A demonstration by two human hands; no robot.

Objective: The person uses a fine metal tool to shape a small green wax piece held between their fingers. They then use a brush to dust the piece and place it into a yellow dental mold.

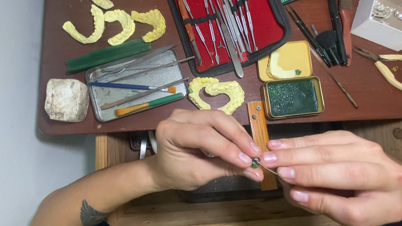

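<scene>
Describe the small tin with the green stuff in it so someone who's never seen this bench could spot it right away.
Start at the red-lined instrument case in the middle of the brown table. Below its right corner lies a yellow lid, and just nearer the front edge sits the open rectangular tin. Unlike the grey metal tray on the left, it is gold-rimmed and filled with dark green wax.

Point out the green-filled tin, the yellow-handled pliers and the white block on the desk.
Green-filled tin (292, 97): head view, middle of the green filling.
Yellow-handled pliers (392, 72): head view, on the lower yellow handle.
White block (66, 99): head view, centre of its top face.
</scene>
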